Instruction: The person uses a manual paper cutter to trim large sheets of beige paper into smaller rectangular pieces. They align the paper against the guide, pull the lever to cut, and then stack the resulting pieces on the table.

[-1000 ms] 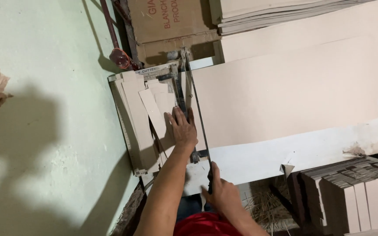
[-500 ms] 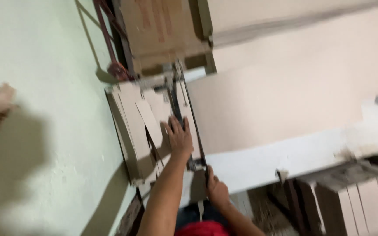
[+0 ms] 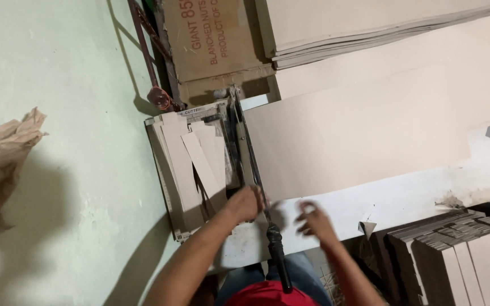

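Resting by the paper cutter's near edge, left hand is looking curled, grip unclear. Right hand is hovering open beside one lowered blade handle. Two hands, one cutter on the desk.

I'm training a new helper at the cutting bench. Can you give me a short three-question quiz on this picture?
1. True or false: the right hand grips the cutter handle.
2. What lies on the cutter bed, left of the blade arm: A cut strips, B scissors, C a roll of tape?
3. Where is the left hand?

Key: 1 false, it is off the handle, fingers open. 2 A. 3 At the near end of the blade arm, beside the strips.
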